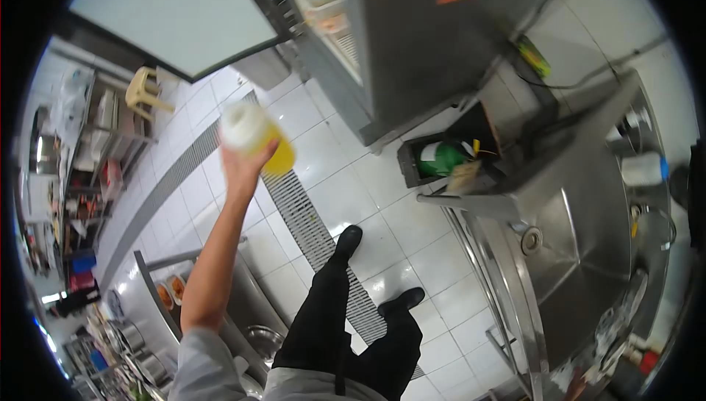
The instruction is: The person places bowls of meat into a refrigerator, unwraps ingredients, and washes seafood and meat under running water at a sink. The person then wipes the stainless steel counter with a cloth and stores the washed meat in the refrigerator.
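Observation:
My left hand [248, 164] is wrapped round a plastic bottle [278, 160] with yellow liquid in its lower part and a whitish, see-through upper part. The bottle is tilted and slightly blurred, held out at arm's length above the tiled floor. Beyond it stands a tall grey fridge [434, 41] with its glass door [176, 15] swung open. Trays [331, 22] on the shelves show through the gap. My right hand is outside the picture.
To the right is a steel sink [581, 246]. A dark crate [412, 166] with a green container [441, 158] sits on the floor. A drain grate [301, 217] runs under my feet. At left are a steel counter [147, 276], shelves and a beige stool [143, 92].

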`<state>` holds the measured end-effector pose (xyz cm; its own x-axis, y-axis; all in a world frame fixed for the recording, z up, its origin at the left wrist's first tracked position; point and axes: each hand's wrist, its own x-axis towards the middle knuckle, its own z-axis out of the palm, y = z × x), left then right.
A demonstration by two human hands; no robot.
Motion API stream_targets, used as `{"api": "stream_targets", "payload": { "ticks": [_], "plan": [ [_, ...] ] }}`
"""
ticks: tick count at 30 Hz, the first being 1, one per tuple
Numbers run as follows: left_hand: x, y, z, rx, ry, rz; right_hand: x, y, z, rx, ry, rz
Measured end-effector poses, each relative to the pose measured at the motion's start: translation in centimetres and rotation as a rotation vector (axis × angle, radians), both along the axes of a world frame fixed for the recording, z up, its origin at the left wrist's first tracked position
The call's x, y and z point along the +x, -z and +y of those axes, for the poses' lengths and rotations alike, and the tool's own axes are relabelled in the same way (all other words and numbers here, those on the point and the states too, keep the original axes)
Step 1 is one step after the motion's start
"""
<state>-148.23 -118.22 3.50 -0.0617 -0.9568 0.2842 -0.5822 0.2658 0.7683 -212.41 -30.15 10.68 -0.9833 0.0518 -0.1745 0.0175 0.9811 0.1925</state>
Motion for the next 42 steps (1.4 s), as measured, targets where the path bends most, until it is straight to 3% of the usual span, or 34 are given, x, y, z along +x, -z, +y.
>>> {"api": "stream_targets", "payload": {
  "ticks": [1, 3, 7, 11, 12, 14, 16, 17, 18, 19, 23, 25, 27, 28, 29, 30, 31, 32, 33, 34, 35, 36, 37, 38, 39, 40, 41, 42],
  "plan": [
    [-1.2, 1.0, -2.7, 0.104, 0.026, 0.105, 0.6, 0.0, -0.6, 0.073, -0.005, 0.008],
    [-4.5, 3.7, -8.2, -0.027, 0.120, 0.105, 2.2, -0.1, -2.7, 0.203, -0.005, 0.024],
    [-11.9, 9.5, -17.2, -0.056, 0.243, 0.453, 4.4, -0.4, -5.8, 0.396, -0.001, 0.065],
    [-18.2, 13.7, -22.4, -0.053, 0.290, 0.488, 5.0, -0.1, -5.2, 0.478, -0.014, 0.147],
    [-19.4, 13.3, -22.7, -0.025, 0.283, 0.493, 5.7, 0.6, -3.6, 0.378, -0.057, 0.314],
    [-20.8, 16.1, -26.0, -0.050, 0.315, 0.254, 5.3, 1.4, 0.8, 0.078, -0.200, 0.329],
    [-20.4, 17.7, -27.9, -0.070, 0.369, 0.146, 9.5, 0.3, -6.1, 0.002, 0.037, 0.359],
    [-20.1, 18.9, -29.4, -0.064, 0.399, 0.116, 10.9, -0.5, -7.4, -0.162, 0.001, 0.279],
    [-19.9, 19.7, -30.5, -0.054, 0.434, 0.094, 10.9, 0.5, -6.1, -0.037, 0.084, 0.359],
    [-19.9, 20.6, -32.0, -0.042, 0.459, 0.101, 11.5, 0.6, -6.6, -0.158, 0.036, 0.360],
    [-19.4, 21.6, -35.9, -0.004, 0.472, 0.123, 12.1, 1.4, -9.1, 0.077, 0.039, 0.491],
    [-17.6, 21.1, -35.5, -0.062, 0.419, 0.113, 12.3, 1.4, -9.7, -0.050, 0.015, 0.559],
    [-13.5, 19.9, -31.8, -0.202, 0.301, 0.037, 12.6, 0.8, -11.0, -0.135, 0.076, 0.681],
    [-13.5, 14.7, -23.8, -0.175, 0.178, -0.058, 12.5, 0.1, -11.2, -0.214, 0.119, 0.800],
    [-9.2, 17.6, -23.4, -0.207, 0.290, -0.133, 12.3, -0.6, -11.1, -0.217, 0.143, 0.806],
    [-5.5, 19.6, -21.8, -0.044, 0.419, -0.085, 12.0, -1.3, -10.7, -0.286, 0.150, 0.886],
    [-4.1, 18.4, -15.7, 0.146, 0.454, 0.056, 11.8, -1.9, -10.2, -0.353, 0.157, 0.962],
    [-2.1, 15.6, -11.2, 0.258, 0.664, -0.246, 11.5, -2.7, -9.9, -0.352, 0.166, 0.976],
    [-0.4, 16.4, -6.1, 0.380, 0.767, 0.080, 10.8, -3.7, -9.5, -0.356, 0.185, 0.981],
    [-3.2, 7.1, 4.2, 0.434, 0.750, -0.234, 9.9, -4.5, -8.8, -0.329, 0.139, 0.977],
    [-3.8, 5.3, 10.2, 0.431, 0.752, -0.207, 8.7, -5.4, -8.2, -0.304, 0.092, 0.973],
    [-6.0, 2.5, 15.4, 0.648, 0.831, -0.062, 6.9, -5.9, -7.7, -0.320, -0.021, 0.976],
    [-7.8, 0.8, 19.9, 0.546, 0.927, -0.155, 5.1, -6.6, -7.7, -0.432, -0.029, 0.858],
    [-10.0, 0.0, 24.5, 0.654, 0.918, -0.045, 2.8, -7.0, -7.8, -0.609, -0.073, 0.696],
    [-11.8, 0.7, 28.2, 0.722, 0.925, -0.057, 0.2, -7.3, -8.3, -0.618, -0.042, 0.463],
    [-16.1, -1.8, 32.3, 0.646, 1.014, -0.173, -2.6, -6.4, -8.0, -0.573, -0.186, 0.331],
    [-20.7, -4.0, 36.1, 0.814, 1.102, -0.019, -5.0, -5.6, -8.1, -0.519, -0.271, 0.233],
    [-24.4, -4.6, 39.6, 0.772, 1.156, 0.103, -7.2, -4.5, -8.0, -0.465, -0.360, 0.136]
  ]
}}
